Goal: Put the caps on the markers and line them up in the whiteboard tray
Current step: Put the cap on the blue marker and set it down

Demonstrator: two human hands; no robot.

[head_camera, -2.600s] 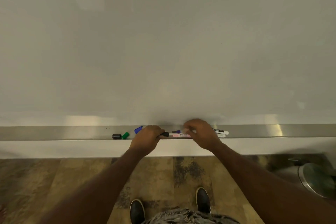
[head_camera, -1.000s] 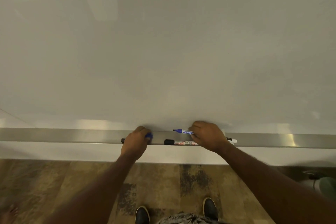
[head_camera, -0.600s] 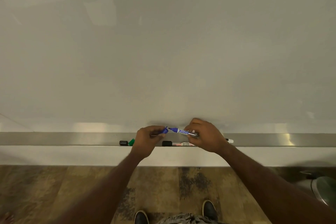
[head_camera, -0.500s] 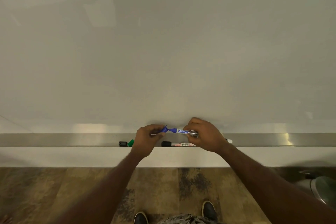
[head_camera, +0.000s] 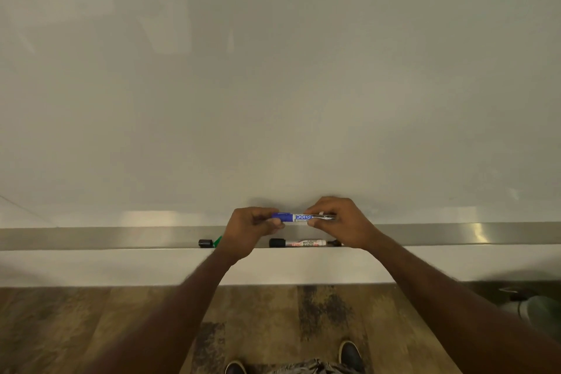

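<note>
I hold a blue marker [head_camera: 303,217] level just above the metal whiteboard tray [head_camera: 106,237]. My right hand [head_camera: 337,223] grips its barrel. My left hand [head_camera: 249,229] pinches the blue cap [head_camera: 282,216], which sits on the marker's left end. Below, a capped black marker [head_camera: 296,242] with a white label lies in the tray. Another marker's black tip [head_camera: 334,242] pokes out from under my right hand. A loose black cap [head_camera: 205,243] and a green cap [head_camera: 217,241] lie to the left, the green one partly behind my left wrist.
The whiteboard [head_camera: 273,85] fills the view above the tray. Under the ledge is a wooden floor [head_camera: 273,319] with my shoes [head_camera: 350,355]. A metal bin [head_camera: 540,310] stands at the lower right.
My left hand picked the blue cap out of the tray and brought it to the blue marker raised by my right hand. The cap now sits over the tip.
</note>
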